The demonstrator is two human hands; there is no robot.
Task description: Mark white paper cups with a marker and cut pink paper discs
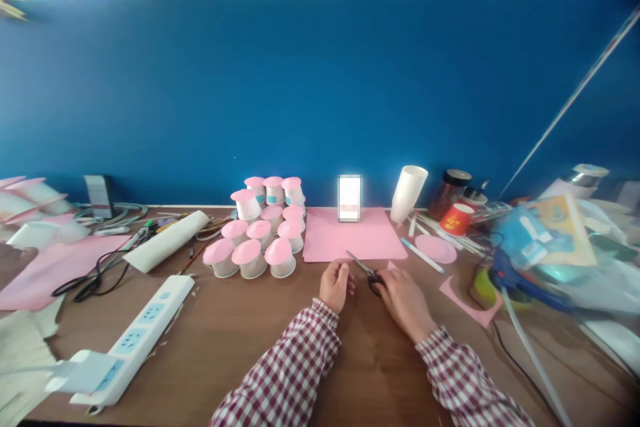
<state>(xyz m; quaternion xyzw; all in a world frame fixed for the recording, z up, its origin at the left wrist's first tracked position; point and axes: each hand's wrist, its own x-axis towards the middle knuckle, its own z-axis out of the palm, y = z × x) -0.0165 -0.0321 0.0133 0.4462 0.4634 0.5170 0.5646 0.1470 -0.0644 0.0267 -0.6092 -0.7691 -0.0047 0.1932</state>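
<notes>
A pair of scissors [361, 265] with dark handles points away to the left, its blades closed or nearly so. My right hand [406, 300] is closed around the handles. To the left of the blades, my left hand [336, 285] is curled with the thumb on top; anything inside it is hidden. Just beyond both hands lies pink paper [355, 240], with a device with a pixelated bright screen [349, 198] upright at its far side. A small pink scrap [393, 265] shows beside my right hand. Pink discs [436, 249] lie further right.
Several white cups with pink tops [250, 260] stand at left centre. A power strip [140, 333] and white roll [167, 240] lie left. Rightward are a white cup stack [409, 192], pen [423, 255], red cup [457, 220], curved pink offcut [473, 302] and blue glue gun [525, 283].
</notes>
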